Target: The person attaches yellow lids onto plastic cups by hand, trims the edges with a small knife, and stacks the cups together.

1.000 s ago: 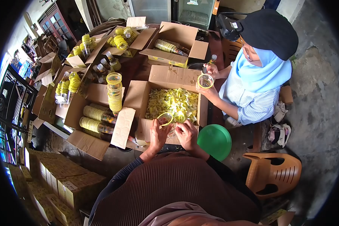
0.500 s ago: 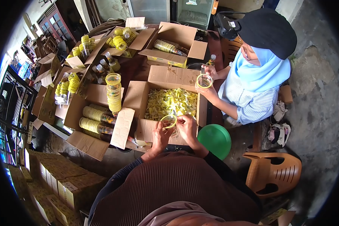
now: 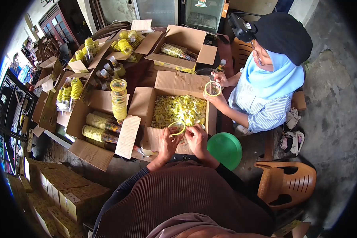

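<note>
Standing open before you, the cardboard box [image 3: 179, 83] holds a loose heap of yellow pieces [image 3: 177, 109], crumpled and ragged, some paler. Left of the box rises a stack of yellow-rimmed cups [image 3: 119, 101]. Your left hand [image 3: 168, 143] grips the single cup [image 3: 177, 128], clear-walled with a round yellow rim, over the box's near side. Your right hand [image 3: 197, 139] is beside it, fingers bent inward; whether they pinch a piece, you can't quite tell here.
</note>
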Action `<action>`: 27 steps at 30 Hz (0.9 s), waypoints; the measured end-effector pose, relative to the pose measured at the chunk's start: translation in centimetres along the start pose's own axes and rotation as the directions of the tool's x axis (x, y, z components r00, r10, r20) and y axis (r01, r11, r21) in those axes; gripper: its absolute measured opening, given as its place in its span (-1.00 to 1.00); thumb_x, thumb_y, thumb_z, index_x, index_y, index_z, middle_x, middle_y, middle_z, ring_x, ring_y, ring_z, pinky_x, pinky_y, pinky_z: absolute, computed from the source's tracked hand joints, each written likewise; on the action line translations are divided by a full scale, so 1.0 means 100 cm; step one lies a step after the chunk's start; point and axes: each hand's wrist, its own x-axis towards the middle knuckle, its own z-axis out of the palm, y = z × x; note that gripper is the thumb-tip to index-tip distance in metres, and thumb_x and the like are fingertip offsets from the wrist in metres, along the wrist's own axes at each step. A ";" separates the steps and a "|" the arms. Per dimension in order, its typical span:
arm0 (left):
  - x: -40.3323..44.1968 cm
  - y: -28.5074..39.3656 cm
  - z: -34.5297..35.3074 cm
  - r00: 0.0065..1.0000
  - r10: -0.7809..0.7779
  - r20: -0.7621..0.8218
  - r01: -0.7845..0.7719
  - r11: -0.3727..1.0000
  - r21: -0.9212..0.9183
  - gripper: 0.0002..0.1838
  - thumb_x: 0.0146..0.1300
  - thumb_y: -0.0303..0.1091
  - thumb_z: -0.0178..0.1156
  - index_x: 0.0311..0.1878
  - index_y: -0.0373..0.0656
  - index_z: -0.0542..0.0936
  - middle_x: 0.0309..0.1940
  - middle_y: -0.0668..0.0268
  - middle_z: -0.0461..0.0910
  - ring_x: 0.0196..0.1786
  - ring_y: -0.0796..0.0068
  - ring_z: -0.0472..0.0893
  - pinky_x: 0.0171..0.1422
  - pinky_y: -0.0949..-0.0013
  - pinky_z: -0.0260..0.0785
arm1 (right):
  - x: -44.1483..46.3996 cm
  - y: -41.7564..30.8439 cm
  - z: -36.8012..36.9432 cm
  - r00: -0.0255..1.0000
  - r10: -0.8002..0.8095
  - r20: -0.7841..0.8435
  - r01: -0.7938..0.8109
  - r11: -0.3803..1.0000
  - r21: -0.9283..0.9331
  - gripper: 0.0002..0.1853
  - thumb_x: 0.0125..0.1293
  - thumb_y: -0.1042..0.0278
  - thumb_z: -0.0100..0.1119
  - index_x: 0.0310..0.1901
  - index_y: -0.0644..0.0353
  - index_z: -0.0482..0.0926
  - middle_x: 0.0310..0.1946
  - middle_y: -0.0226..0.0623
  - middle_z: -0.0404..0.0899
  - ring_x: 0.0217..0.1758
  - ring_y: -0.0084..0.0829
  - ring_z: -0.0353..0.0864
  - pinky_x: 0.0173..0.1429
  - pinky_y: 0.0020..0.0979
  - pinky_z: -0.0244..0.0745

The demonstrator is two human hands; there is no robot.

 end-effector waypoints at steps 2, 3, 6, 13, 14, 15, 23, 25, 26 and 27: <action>-0.002 0.001 -0.002 1.000 0.019 0.013 -0.019 1.000 0.010 -0.62 0.19 -0.44 0.39 -0.14 -0.35 0.36 -0.09 0.00 0.56 -0.13 0.25 0.69 -0.28 0.31 0.66 | -0.003 0.013 0.007 0.995 0.095 0.033 -0.098 0.991 0.096 -0.83 0.10 0.59 0.30 -0.24 0.31 0.61 -0.38 -0.16 0.54 -0.39 -0.23 0.63 -0.31 -0.31 0.52; 0.000 0.003 -0.003 1.000 0.019 -0.006 -0.019 1.000 -0.022 -0.52 0.15 -0.45 0.42 -0.01 -0.33 0.33 -0.06 0.01 0.55 -0.08 0.25 0.67 -0.18 0.29 0.63 | -0.002 0.012 0.005 0.995 0.097 0.036 -0.100 0.990 0.097 -0.83 0.10 0.59 0.30 -0.24 0.31 0.61 -0.38 -0.16 0.54 -0.39 -0.23 0.63 -0.31 -0.31 0.52; 0.008 0.011 -0.012 0.999 -0.037 0.029 0.040 0.992 -0.117 -0.10 0.03 -0.50 0.49 0.38 -0.27 0.15 0.08 0.03 0.51 0.11 0.25 0.60 0.15 0.25 0.50 | 0.001 0.006 -0.007 0.993 0.098 0.062 -0.105 0.988 0.116 -0.86 0.14 0.61 0.28 -0.24 0.28 0.62 -0.38 -0.22 0.53 -0.45 -0.36 0.62 -0.34 -0.40 0.54; 0.007 -0.007 -0.027 0.981 0.110 0.160 -0.151 0.951 0.270 -0.27 -0.12 -0.37 0.52 0.19 -0.29 0.47 0.09 0.02 0.51 0.14 0.05 0.52 0.20 0.12 0.42 | 0.002 -0.003 -0.018 0.994 -0.108 0.007 0.108 0.986 -0.124 -0.81 0.13 0.52 0.33 -0.19 0.16 0.64 -0.39 -0.27 0.47 -0.32 -0.24 0.55 -0.26 -0.28 0.49; 0.006 -0.009 -0.026 0.976 0.149 0.157 -0.190 0.938 0.289 -0.31 -0.16 -0.39 0.50 0.13 -0.29 0.50 0.05 0.02 0.50 0.10 0.00 0.50 0.18 0.09 0.40 | 0.002 -0.007 -0.018 0.994 -0.107 0.008 0.107 0.987 -0.123 -0.81 0.13 0.52 0.33 -0.19 0.16 0.64 -0.39 -0.27 0.47 -0.32 -0.24 0.55 -0.26 -0.28 0.49; 0.006 -0.009 -0.025 0.969 0.190 0.155 -0.230 0.923 0.308 -0.35 -0.21 -0.41 0.48 0.07 -0.30 0.53 0.02 0.03 0.50 0.06 -0.05 0.48 0.15 0.06 0.37 | 0.002 -0.010 -0.019 0.986 -0.162 0.045 0.168 0.968 -0.186 -0.80 0.12 0.49 0.34 -0.19 0.13 0.65 -0.39 -0.29 0.46 -0.30 -0.25 0.54 -0.23 -0.27 0.49; 0.002 -0.004 -0.027 0.974 0.097 0.203 -0.181 0.873 0.452 -0.38 -0.18 -0.26 0.43 0.06 -0.20 0.55 0.00 0.17 0.52 0.07 0.09 0.48 0.20 0.08 0.29 | 0.003 0.003 -0.016 0.994 -0.028 0.106 0.052 0.973 -0.226 -0.88 0.11 0.48 0.33 -0.28 0.12 0.66 -0.37 -0.32 0.49 -0.25 -0.25 0.56 -0.20 -0.24 0.50; 0.003 -0.004 -0.031 0.978 0.082 0.193 -0.162 0.879 0.448 -0.38 -0.17 -0.26 0.42 0.07 -0.17 0.56 -0.01 0.18 0.52 0.07 0.11 0.48 0.21 0.09 0.28 | 0.002 0.000 -0.018 0.995 -0.013 0.098 0.035 0.975 -0.218 -0.86 0.12 0.50 0.32 -0.26 0.12 0.66 -0.37 -0.33 0.50 -0.24 -0.25 0.57 -0.21 -0.25 0.50; 0.004 -0.004 -0.032 0.980 0.069 0.186 -0.146 0.885 0.442 -0.39 -0.16 -0.25 0.41 0.07 -0.15 0.56 -0.02 0.20 0.53 0.07 0.13 0.49 0.23 0.10 0.27 | 0.002 -0.002 -0.020 0.995 -0.064 0.082 0.078 0.978 -0.192 -0.85 0.12 0.50 0.32 -0.25 0.11 0.66 -0.37 -0.34 0.49 -0.25 -0.26 0.56 -0.23 -0.26 0.49; 0.005 -0.003 -0.034 0.980 0.068 0.185 -0.145 0.885 0.442 -0.39 -0.16 -0.25 0.41 0.07 -0.15 0.56 -0.02 0.20 0.53 0.07 0.13 0.49 0.23 0.10 0.27 | 0.002 -0.006 -0.023 0.991 -0.114 0.064 0.123 0.978 -0.168 -0.85 0.12 0.49 0.32 -0.24 0.11 0.67 -0.37 -0.35 0.49 -0.26 -0.27 0.56 -0.24 -0.27 0.49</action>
